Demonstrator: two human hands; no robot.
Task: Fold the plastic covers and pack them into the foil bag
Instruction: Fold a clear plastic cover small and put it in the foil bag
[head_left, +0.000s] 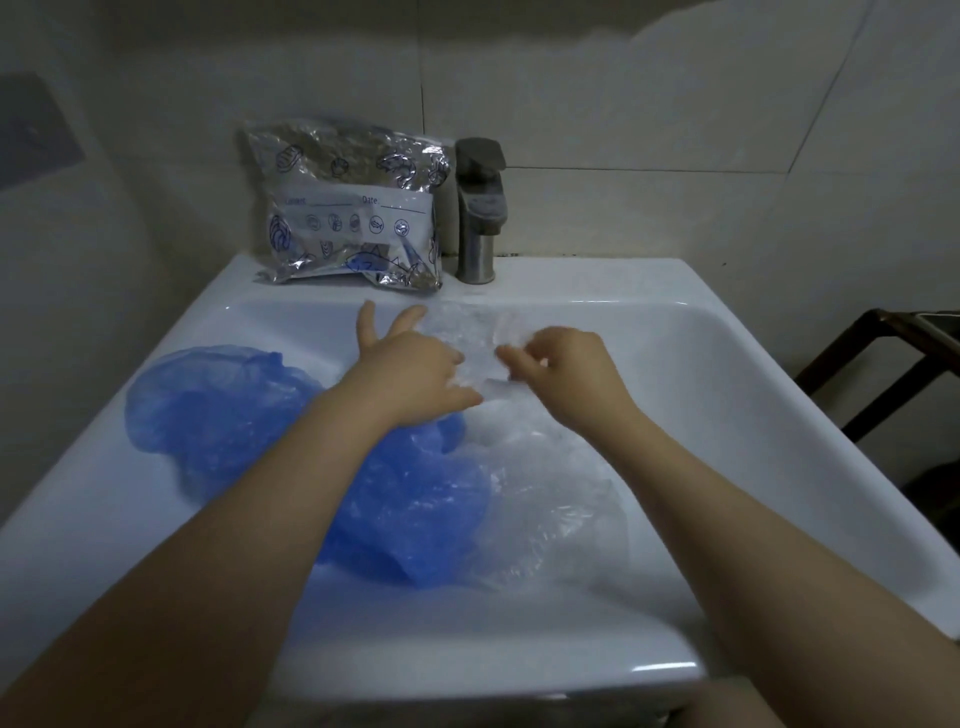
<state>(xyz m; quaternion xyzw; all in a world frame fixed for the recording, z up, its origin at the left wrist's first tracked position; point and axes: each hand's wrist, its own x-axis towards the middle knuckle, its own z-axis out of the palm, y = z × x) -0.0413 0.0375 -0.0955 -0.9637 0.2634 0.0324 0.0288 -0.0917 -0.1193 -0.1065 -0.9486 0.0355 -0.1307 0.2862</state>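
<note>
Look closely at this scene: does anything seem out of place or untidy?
Yes. The blue covers and clear covers lie crumpled in the sink basin, an odd place to fold. The foil bag leans creased beside the tap.

Foil bag label reads "Date:"

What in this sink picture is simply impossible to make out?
- Head view: how many clear covers lie in the sink; the see-through film blends into the white basin.
- The right hand: its fingertips are motion-blurred, so the grip is unclear.
- The blue covers: the left hand and forearm hide part of them.
- The foil bag: its contents and small print.
- The dark frame: cut off by the right edge.
</note>
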